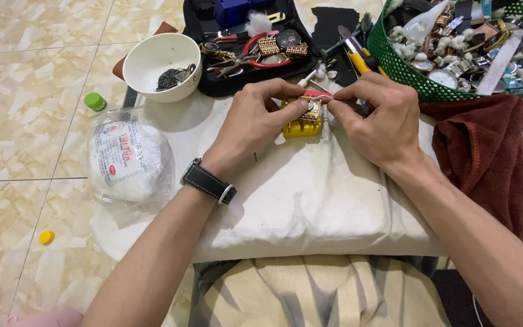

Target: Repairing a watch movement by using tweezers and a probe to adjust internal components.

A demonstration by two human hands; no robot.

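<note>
Left hand [254, 118] pinches gold watch band [312, 110], fingers closed on it, band lying atop yellow holder block [302, 126]. Right hand [378, 118] closed around thin metal tool [319, 96], tip meeting band from right. Block sits on white cloth [298, 194], near its far edge. White bowl [161, 65] left of block, beyond it black case [246, 42], green basket [413, 75] to right, dark red towel [491, 157] beside cloth.

Glossy yellow plastic holder [302, 126] on matt white cloth [298, 194], beside rough maroon towel [491, 157] and green plastic basket [407, 69]
</note>
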